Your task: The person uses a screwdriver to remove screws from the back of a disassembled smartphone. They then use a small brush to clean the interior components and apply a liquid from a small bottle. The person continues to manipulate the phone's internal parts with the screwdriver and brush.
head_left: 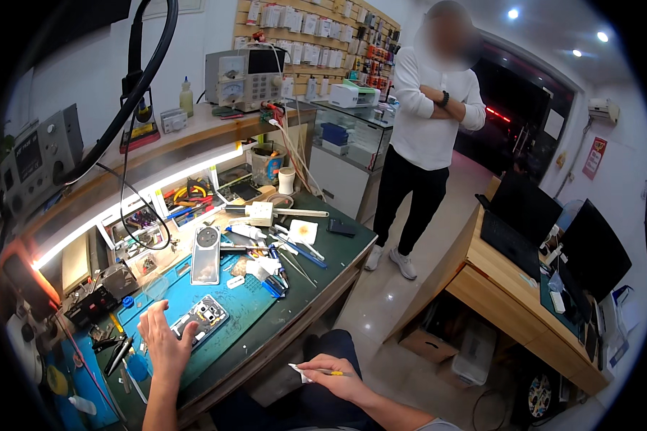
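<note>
An opened smartphone (200,320), its inner parts showing, lies on the blue work mat (248,309). Beside its left end is my left hand (167,339), with thumb and fingers apart and nothing visible between them. Above my lap, off the bench's front edge, my right hand (338,378) is closed round a thin tool with a yellow part (336,373); its exact kind is not clear. A white scrap, perhaps tissue (300,372), sticks out at the same fingers. Farther back on the mat lies a detached phone back panel (205,255) with a round camera ring.
Tweezers (297,269), tubes and white scraps crowd the bench's right half. A lit lamp strip (140,205) runs under the shelf, and a black cable (167,43) hangs at the left. A person (431,108) stands with folded arms beyond the bench. A wooden desk (507,305) stands right.
</note>
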Demonstrator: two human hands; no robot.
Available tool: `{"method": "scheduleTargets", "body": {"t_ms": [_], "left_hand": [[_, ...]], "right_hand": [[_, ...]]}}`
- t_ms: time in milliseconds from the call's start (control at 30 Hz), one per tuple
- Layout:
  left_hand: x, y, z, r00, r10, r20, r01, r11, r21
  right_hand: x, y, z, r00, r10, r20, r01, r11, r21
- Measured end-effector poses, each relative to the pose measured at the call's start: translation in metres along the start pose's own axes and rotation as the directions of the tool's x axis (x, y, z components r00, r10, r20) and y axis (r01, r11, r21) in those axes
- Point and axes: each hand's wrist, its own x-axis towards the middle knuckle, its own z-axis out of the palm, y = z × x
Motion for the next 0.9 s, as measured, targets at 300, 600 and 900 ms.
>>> {"method": "scheduleTargets", "body": {"t_ms": [300,600,900], "left_hand": [[-0.004,0.001,0.004,1.000,0.001,-0.011,-0.001,1.000,0.030],[-0.003,0.002,0.006,0.998,0.054,-0.037,-0.053,0.998,0.028],[-0.014,0.011,-0.025,0.740,0.519,-0.427,-0.625,0.766,-0.153]], "right_hand": [[0.001,0.001,0.001,1.000,0.027,0.009,-0.027,1.000,0.011],[0.005,-0.007,0.004,0.999,-0.007,0.042,0.009,0.999,-0.034],[0.009,0.003,0.007,0.999,-0.026,0.041,0.026,1.000,0.011]]}}
